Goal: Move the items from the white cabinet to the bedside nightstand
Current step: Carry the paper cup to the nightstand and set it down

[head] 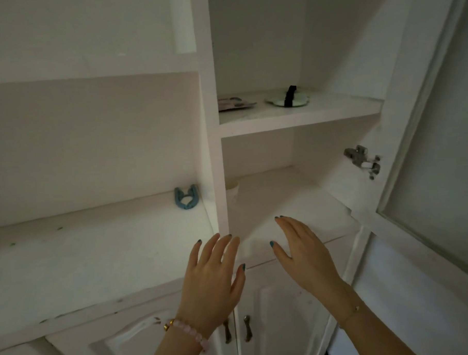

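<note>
The white cabinet stands open in front of me. On its upper shelf lie a round pale-green mirror-like disc with a black strap and, left of it, a flat printed packet. A blue hair claw clip leans in the corner of the open counter shelf to the left. My left hand and my right hand are raised with straight fingers in front of the lower shelf, holding nothing, well below the items. The nightstand is out of view.
The cabinet's glass-panelled door hangs open on the right, with a metal hinge on the inner side wall. Below the counter are closed lower doors with two metal handles. The lower shelf holds only a pale sheet.
</note>
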`<state>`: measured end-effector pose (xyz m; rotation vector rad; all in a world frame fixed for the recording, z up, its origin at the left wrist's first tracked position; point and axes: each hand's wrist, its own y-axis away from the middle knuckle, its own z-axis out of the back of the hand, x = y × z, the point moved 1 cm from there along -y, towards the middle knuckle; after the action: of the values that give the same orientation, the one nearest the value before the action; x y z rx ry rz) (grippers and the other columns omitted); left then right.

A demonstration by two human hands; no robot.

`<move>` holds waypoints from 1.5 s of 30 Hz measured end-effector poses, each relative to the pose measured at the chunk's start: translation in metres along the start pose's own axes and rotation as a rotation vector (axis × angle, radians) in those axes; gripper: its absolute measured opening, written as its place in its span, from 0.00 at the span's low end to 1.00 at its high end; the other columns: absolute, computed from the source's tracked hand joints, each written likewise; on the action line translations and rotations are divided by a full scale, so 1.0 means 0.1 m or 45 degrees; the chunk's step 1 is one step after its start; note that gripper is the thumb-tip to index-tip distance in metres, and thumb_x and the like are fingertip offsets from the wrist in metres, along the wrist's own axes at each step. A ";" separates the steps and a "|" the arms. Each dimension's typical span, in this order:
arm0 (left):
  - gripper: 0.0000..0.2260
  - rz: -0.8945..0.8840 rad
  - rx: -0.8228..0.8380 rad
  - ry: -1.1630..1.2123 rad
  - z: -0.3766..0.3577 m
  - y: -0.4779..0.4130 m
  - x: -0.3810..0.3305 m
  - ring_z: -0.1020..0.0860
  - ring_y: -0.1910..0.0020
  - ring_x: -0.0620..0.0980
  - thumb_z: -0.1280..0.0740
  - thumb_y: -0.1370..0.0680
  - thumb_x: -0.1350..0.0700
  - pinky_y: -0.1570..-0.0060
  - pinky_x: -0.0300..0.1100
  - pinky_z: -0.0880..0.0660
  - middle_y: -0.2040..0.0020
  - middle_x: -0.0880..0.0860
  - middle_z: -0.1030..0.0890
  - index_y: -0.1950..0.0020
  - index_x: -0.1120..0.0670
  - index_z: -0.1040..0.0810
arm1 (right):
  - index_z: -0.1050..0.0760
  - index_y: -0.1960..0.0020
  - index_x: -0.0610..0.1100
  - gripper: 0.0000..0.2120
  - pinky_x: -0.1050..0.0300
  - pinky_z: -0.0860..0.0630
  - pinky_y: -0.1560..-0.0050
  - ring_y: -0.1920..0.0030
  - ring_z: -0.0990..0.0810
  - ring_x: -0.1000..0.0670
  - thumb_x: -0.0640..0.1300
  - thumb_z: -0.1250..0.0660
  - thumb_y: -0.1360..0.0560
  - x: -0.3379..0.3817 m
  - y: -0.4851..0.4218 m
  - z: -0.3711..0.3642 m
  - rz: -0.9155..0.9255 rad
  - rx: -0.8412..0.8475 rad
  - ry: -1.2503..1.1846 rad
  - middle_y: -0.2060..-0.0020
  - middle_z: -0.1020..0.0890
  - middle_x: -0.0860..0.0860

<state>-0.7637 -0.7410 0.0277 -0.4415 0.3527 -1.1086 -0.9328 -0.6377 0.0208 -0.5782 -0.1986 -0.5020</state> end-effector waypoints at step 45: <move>0.21 0.533 0.006 -0.166 -0.06 -0.01 -0.45 0.24 0.38 0.53 0.47 0.21 0.46 0.36 0.54 0.33 0.39 0.52 0.21 0.35 0.54 0.27 | 0.30 0.43 0.45 0.20 0.56 0.23 0.53 0.52 0.21 0.53 0.39 0.27 0.32 -0.54 -1.04 -0.75 -0.462 0.302 -1.430 0.49 0.21 0.48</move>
<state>-0.7852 -0.7014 0.0258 -0.4105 0.3102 -0.6695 -1.0290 -0.7338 -0.0085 -0.5385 -1.4318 -0.4447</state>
